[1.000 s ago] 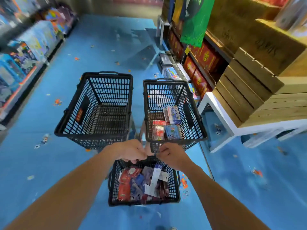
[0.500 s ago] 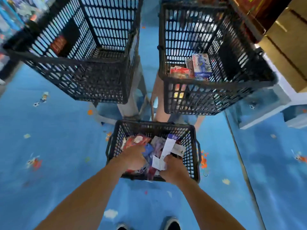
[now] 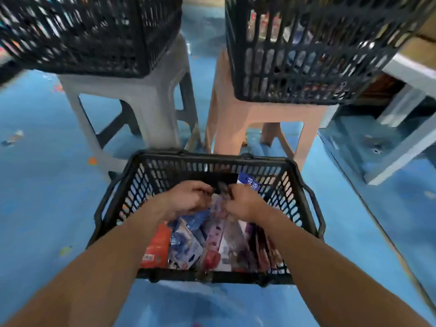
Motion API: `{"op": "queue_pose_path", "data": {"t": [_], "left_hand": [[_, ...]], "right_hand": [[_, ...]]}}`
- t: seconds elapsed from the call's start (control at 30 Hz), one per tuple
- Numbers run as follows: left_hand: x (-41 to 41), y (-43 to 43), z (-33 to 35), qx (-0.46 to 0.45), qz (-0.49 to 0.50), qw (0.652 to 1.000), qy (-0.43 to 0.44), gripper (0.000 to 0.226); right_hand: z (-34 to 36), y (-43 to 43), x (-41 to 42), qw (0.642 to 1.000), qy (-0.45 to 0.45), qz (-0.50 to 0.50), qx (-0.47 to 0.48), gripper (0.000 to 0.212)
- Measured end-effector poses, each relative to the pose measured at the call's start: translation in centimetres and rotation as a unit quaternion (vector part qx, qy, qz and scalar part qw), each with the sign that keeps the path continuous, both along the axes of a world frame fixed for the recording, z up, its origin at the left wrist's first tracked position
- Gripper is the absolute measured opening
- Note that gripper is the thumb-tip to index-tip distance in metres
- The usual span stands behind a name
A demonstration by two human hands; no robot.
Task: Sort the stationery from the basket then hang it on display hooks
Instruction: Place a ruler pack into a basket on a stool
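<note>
A black mesh basket (image 3: 113, 201) stands on the blue floor, full of stationery packets. Among them are an orange-red packet (image 3: 157, 246), a blue-and-white one (image 3: 186, 244) and a pink one (image 3: 215, 230). Both hands are deep inside it near the far wall. My left hand (image 3: 188, 200) and my right hand (image 3: 244, 202) have curled fingers that meet on a blurred packet (image 3: 221, 193) between them. A blue tag marked "20" (image 3: 250, 182) sticks up just behind my right hand. The packets under my hands are hidden.
Two more black baskets stand raised ahead: the left basket (image 3: 94, 36) on a grey stool (image 3: 146, 95), and the right basket (image 3: 306, 55), with packets inside, on a pink stool (image 3: 259, 114). A white table frame (image 3: 405, 142) stands at the right.
My view dropped from the two raised baskets to the floor basket. Both hands went down into it and moved toward its far wall, closing together on a packet.
</note>
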State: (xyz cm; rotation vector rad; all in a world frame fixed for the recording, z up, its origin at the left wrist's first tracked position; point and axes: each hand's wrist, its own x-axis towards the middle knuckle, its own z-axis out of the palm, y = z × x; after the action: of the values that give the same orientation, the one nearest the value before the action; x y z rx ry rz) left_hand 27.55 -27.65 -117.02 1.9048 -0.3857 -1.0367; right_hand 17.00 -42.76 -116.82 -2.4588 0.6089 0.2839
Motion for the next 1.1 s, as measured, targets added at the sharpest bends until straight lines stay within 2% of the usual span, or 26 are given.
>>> {"op": "queue_pose_path", "data": {"t": [0.1, 0.17, 0.23, 0.3, 0.37, 0.47, 0.5, 0.53, 0.57, 0.67, 0.77, 0.83, 0.97, 1.1], "left_hand": [[0.4, -1.0, -0.2, -0.021, -0.03, 0.998, 0.042, 0.047], [0.0, -1.6, -0.5, -0.028, -0.058, 0.995, 0.072, 0.033], [-0.6, -1.9, -0.6, -0.04, -0.061, 0.995, 0.065, 0.012], [-0.8, -2.1, -0.6, -0.061, -0.029, 0.996, 0.053, 0.01], [-0.7, -1.9, -0.7, -0.102, 0.015, 0.993, 0.056, 0.015], [0.0, -1.5, -0.6, -0.154, 0.084, 0.984, 0.042, 0.023], [0.3, -1.4, -0.6, -0.159, 0.098, 0.982, 0.029, 0.023], [0.5, -1.3, -0.7, -0.159, 0.11, 0.981, 0.014, 0.022], [0.6, -1.2, -0.7, -0.161, 0.119, 0.98, 0.004, 0.019], [0.9, -1.0, -1.2, -0.152, 0.114, 0.981, -0.028, 0.017], [0.9, -1.3, -2.1, -0.129, 0.095, 0.986, -0.052, 0.021], [0.9, -1.4, -2.6, -0.121, 0.084, 0.988, -0.033, 0.022], [0.6, -1.5, -2.7, -0.11, 0.079, 0.991, 0.002, 0.025], [0.7, -1.3, -2.5, -0.089, 0.092, 0.991, 0.025, 0.026]], "right_hand": [[1.6, -2.1, 1.0, 0.979, -0.128, -0.112, 0.112, 0.026], [1.9, -2.8, 1.0, 0.951, -0.19, -0.139, 0.203, 0.013], [2.1, -3.0, 0.9, 0.916, -0.207, -0.156, 0.307, 0.011], [2.6, -3.0, 0.6, 0.895, -0.206, -0.168, 0.358, 0.008], [2.6, -3.3, 0.5, 0.9, -0.179, -0.196, 0.345, 0.023], [1.1, -4.4, 0.5, 0.948, -0.071, -0.237, 0.201, 0.029], [0.4, -4.7, 0.6, 0.96, -0.008, -0.235, 0.152, 0.046], [-0.5, -4.8, 0.7, 0.965, 0.052, -0.225, 0.124, 0.071], [-0.9, -4.4, 0.7, 0.965, 0.092, -0.213, 0.118, 0.086], [-2.1, -3.3, 1.4, 0.967, 0.106, -0.199, 0.119, 0.089], [-3.8, -2.6, 2.2, 0.969, 0.143, -0.193, 0.056, 0.123], [-4.7, -2.4, 2.3, 0.972, 0.136, -0.19, 0.022, 0.12], [-4.0, -2.4, 1.8, 0.97, 0.087, -0.222, 0.048, 0.114], [-2.2, -3.0, 1.9, 0.942, -0.074, -0.307, 0.112, 0.058]]}}
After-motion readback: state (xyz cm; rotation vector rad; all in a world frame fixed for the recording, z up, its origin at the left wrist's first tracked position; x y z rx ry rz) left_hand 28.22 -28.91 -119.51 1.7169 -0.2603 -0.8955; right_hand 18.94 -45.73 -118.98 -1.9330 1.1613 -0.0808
